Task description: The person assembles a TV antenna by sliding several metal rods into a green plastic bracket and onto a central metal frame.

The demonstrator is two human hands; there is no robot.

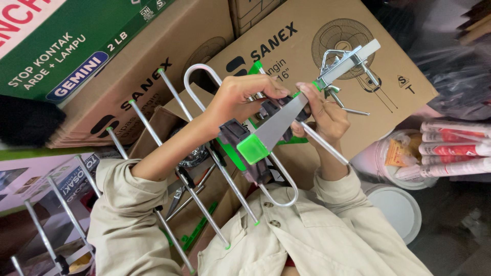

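I hold a TV antenna in front of my chest. Its flat aluminium boom (286, 117) runs diagonally, with a green plastic end cap (252, 148) near me and a metal clamp (341, 60) at the far end. My left hand (243, 97) grips the boom from the left, at the black plastic bracket (234, 133) and the bent wire loop (197, 76). My right hand (322, 115) holds the boom from the right, fingers on another black piece. Several thin metal rods with green tips (194, 189) stick out to the lower left.
Large cardboard boxes (286, 30) with fan drawings stand behind, and a green box (76, 46) is at the upper left. A white bucket (388, 163) with tubes (455, 151) and a white lid (396, 207) sit at the right. Another antenna (51, 204) lies at the lower left.
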